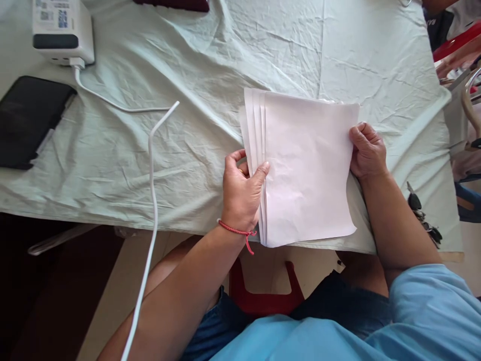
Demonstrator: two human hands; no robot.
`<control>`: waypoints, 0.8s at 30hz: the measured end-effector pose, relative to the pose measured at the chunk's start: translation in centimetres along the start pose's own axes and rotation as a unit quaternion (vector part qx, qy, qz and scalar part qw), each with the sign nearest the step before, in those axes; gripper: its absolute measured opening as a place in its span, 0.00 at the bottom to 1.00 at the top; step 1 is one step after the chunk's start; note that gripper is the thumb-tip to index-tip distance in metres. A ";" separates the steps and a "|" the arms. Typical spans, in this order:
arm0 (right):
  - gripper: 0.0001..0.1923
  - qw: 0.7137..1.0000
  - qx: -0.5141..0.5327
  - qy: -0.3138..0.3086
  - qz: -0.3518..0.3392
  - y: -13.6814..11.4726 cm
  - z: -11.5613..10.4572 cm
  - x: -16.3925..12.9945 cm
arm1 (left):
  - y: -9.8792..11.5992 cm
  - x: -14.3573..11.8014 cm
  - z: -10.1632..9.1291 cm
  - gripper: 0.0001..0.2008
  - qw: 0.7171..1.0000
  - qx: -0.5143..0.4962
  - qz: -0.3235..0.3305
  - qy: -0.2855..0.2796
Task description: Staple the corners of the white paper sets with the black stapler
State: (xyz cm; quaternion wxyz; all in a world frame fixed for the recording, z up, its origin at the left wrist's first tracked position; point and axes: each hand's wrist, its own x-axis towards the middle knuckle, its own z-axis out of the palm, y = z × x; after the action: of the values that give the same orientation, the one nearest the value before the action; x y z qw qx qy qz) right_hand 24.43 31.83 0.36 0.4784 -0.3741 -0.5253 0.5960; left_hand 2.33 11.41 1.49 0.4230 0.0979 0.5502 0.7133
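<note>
Several sheets of white paper (306,165) form a loose stack between my hands, over the near edge of the cloth-covered table. Their left edges are fanned out in steps. My left hand (244,188) grips the stack at its left side, thumb on top and fingers behind; a red cord bracelet (236,229) is on that wrist. At the upper right edge, my right hand (368,148) pinches the paper between thumb and curled fingers. The right side of the top sheet curves slightly. How many sheets my right hand holds is hidden.
A white power block (63,30) with a plugged-in white cable (152,175) stands at the back left, near a black tablet or phone (32,120). Keys (423,215) lie by my right forearm. A red stool (263,301) shows below. A dark red object (176,4) touches the top edge.
</note>
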 end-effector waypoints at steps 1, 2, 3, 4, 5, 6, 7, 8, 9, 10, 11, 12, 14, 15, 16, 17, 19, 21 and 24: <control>0.22 1.000 -0.003 -0.002 -0.003 0.1 0.0 0.1 | 0.0 0.0 0.0 0.18 1.000 0.000 -0.005 -0.019; 0.22 1.000 -0.007 -0.005 -0.006 0.2 -0.1 0.2 | 0.0 0.0 0.0 0.15 0.999 0.003 -0.005 -0.036; 0.22 1.000 -0.010 -0.005 -0.009 0.3 -0.1 0.3 | 0.0 0.0 -0.1 0.13 0.999 0.007 -0.001 -0.050; 0.22 1.000 -0.014 -0.005 -0.012 0.4 -0.2 0.3 | -0.1 0.0 -0.1 0.12 0.998 0.009 0.005 -0.058; 0.21 1.000 -0.016 -0.004 -0.014 0.5 -0.2 0.4 | -0.2 0.1 -0.1 0.11 0.998 0.010 0.012 -0.060; 0.21 1.000 -0.016 -0.002 -0.015 0.5 -0.2 0.4 | -0.2 0.1 -0.1 0.11 0.998 0.009 0.019 -0.057; 0.21 1.000 -0.015 0.002 -0.016 0.5 -0.2 0.5 | -0.3 0.1 -0.1 0.11 0.998 0.008 0.025 -0.055; 0.21 1.000 -0.011 0.006 -0.018 0.5 -0.2 0.5 | -0.4 0.2 -0.1 0.10 0.998 0.006 0.029 -0.055; 0.21 1.000 -0.006 0.011 -0.020 0.4 -0.1 0.5 | -0.4 0.2 -0.2 0.10 0.998 0.003 0.032 -0.057; 0.21 1.000 0.002 0.017 -0.023 0.4 0.0 0.5 | -0.5 0.3 -0.2 0.10 0.998 -0.001 0.034 -0.059; 0.22 0.999 0.011 0.026 -0.026 0.3 0.0 0.5 | -0.5 0.3 -0.2 0.10 0.997 -0.006 0.036 -0.062; 0.23 0.999 0.021 0.034 -0.029 0.2 0.1 0.5 | -0.5 0.3 -0.2 0.10 0.997 -0.012 0.039 -0.064; 0.23 0.998 0.033 0.040 -0.028 0.1 0.3 0.4 | -0.6 0.4 -0.3 0.10 0.996 -0.016 0.043 -0.073; 0.24 0.998 0.036 0.038 -0.026 0.0 0.3 0.4 | -0.6 0.4 -0.3 0.10 0.996 -0.014 0.044 -0.077; 0.23 0.998 0.036 0.033 -0.024 0.0 0.4 0.4 | -0.6 0.4 -0.3 0.10 0.996 -0.012 0.045 -0.081; 0.23 0.999 0.035 0.027 -0.021 0.0 0.4 0.3 | -0.6 0.4 -0.3 0.10 0.995 -0.007 0.045 -0.086; 0.23 0.999 0.033 0.018 -0.016 -0.1 0.5 0.3 | -0.6 0.4 -0.3 0.10 0.995 0.003 0.043 -0.095; 0.23 0.999 0.032 0.016 -0.012 -0.1 0.6 0.2 | -0.6 0.3 -0.2 0.10 0.994 0.006 0.040 -0.103; 0.24 0.999 0.031 0.025 -0.012 -0.1 0.7 0.1 | -0.4 0.1 0.1 0.09 0.993 -0.002 0.031 -0.112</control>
State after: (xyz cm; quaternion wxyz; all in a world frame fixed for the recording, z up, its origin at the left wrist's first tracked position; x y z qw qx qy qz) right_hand 23.73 31.71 0.61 0.5103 -0.3673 -0.4990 0.5964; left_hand 2.53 11.53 1.09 0.4602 0.1929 0.4944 0.7118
